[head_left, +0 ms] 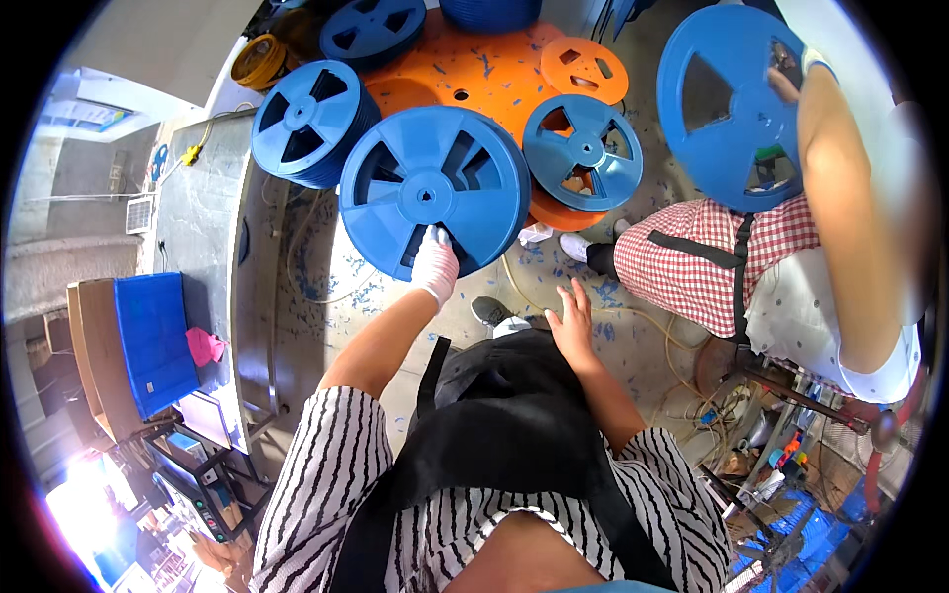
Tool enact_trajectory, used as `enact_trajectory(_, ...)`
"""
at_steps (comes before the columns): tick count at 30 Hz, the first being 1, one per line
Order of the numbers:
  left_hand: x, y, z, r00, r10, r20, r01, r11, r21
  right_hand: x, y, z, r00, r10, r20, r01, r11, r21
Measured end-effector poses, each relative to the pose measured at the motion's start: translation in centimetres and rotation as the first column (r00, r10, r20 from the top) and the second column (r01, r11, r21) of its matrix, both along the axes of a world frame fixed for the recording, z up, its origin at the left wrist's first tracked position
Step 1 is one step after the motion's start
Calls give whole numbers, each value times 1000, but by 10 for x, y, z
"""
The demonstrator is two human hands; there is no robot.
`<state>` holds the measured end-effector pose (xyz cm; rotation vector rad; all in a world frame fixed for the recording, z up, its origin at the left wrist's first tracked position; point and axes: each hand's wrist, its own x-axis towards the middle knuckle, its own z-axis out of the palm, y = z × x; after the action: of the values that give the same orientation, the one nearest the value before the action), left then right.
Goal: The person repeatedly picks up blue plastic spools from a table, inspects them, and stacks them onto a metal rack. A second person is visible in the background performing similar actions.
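Under everything is the concrete floor [326, 287], flecked with blue paint, and a grey metal table [203, 217] runs along my left with a blue crate [153, 341] and a pink rag [205, 346] off its near end. On the floor ahead of me lies a big orange disc [474, 74], and the reels sit on and around it. The largest reel near me is the blue reel stack [435, 188], a pile standing on the floor at the disc's near edge, tilted toward me. My left hand [435, 265], in a white glove, is closed on the lower rim of the front reel, fingers hooked through one of its cut-out windows. To the left of that stack, by the table's edge, is a second blue stack [311, 121], and at the far edge of the disc a darker blue reel [374, 30] lies flat. To the right, touching the disc's right side, a smaller blue reel [583, 150] rests over an orange reel [585, 69] of similar shape farther back. A yellow spool [259, 61] sits beyond the table's far corner. A co-worker in checked red trousers sits at my right holding up another large blue reel [732, 104]. My right hand [573, 321] is bare and open, fingers spread, hovering above my black apron [494, 415], holding nothing, apart from the reels.
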<state>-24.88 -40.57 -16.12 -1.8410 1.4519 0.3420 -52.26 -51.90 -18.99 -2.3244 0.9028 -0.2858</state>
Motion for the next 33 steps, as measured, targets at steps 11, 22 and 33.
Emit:
enact_trajectory(11,-2,11,19,953,235,-190,-259,960,-110,5,3,-13,999,46,-19,-46,999,-7)
enact_trajectory(22,-15,20,27,913,211,-348,-351,841,-411,-18,-1,-19,999,-8,-31,9,999,40)
enact_trajectory(33,55,48,106,854,207,-477,-517,441,-734,-3,-19,-20,999,33,-41,-31,999,41)
